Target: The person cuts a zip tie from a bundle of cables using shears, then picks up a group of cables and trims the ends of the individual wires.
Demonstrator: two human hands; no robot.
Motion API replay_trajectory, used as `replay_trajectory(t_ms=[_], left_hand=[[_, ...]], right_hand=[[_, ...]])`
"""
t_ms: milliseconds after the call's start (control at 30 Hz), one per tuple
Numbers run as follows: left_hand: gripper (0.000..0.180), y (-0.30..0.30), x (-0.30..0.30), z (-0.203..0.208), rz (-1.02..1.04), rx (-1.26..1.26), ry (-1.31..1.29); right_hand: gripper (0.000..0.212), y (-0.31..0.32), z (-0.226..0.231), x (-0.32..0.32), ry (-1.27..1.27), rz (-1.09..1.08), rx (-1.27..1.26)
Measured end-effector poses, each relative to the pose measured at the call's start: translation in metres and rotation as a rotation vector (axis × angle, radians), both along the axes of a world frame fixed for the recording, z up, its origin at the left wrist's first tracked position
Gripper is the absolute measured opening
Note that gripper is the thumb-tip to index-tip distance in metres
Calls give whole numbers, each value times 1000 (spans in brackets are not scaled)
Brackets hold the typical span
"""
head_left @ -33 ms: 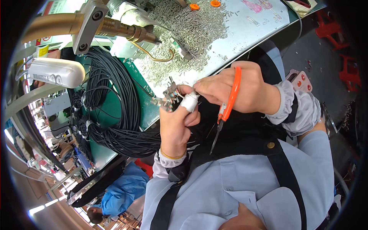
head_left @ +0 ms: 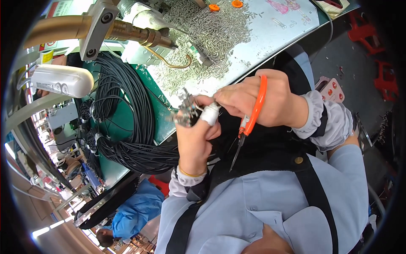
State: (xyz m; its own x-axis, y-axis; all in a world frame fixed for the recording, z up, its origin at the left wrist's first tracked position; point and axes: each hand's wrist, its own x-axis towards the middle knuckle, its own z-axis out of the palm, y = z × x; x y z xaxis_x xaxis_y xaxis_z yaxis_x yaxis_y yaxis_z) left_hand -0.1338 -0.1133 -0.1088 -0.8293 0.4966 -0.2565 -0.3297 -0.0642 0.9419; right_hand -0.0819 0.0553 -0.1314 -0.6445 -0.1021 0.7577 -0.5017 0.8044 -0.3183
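Note:
My left hand [head_left: 195, 134] is closed around a bunch of cable ends with small metal connectors [head_left: 185, 111], which fan out past its fingers and are partly blurred. White tape [head_left: 209, 114] wraps the left thumb. Close against that thumb, my right hand [head_left: 277, 106] pinches something too small to make out. Tucked in the right hand is a hand tool with an orange handle [head_left: 261, 95] and a slim dark pointed end, which hangs down over the black apron [head_left: 270, 156]. Black cables [head_left: 152, 158] run up to the left hand from below.
Many small metal pins [head_left: 207, 31] lie heaped on the pale tray [head_left: 292, 29], with orange pieces [head_left: 237, 4] behind. A brass-coloured machine arm [head_left: 131, 31] juts in over it. Coiled black cable [head_left: 127, 84] covers the green bench. A person in blue [head_left: 137, 207] is at lower left.
The connectors in my left hand have turned and shifted slightly. My right hand and the orange-handled tool have dipped a little, the pointed end swinging slightly left.

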Motion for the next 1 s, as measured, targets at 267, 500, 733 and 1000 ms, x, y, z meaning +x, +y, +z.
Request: replay_trajectory(t_ms=[267,500,733,1000], left_hand=[[22,3,14,-1,171,-87,277],[21,5,10,14,191,71,-69],[17,7,11,10,191,19,68],[18,13,-51,-7,13,246,-345]], right_hand=[[26,-18,-9,-6,40,-22,-323],[13,-11,4,6,-346,42,-525],[25,-9,7,15,-888,-17,-212],[25,0,1,2,-1091,148,-1136]])
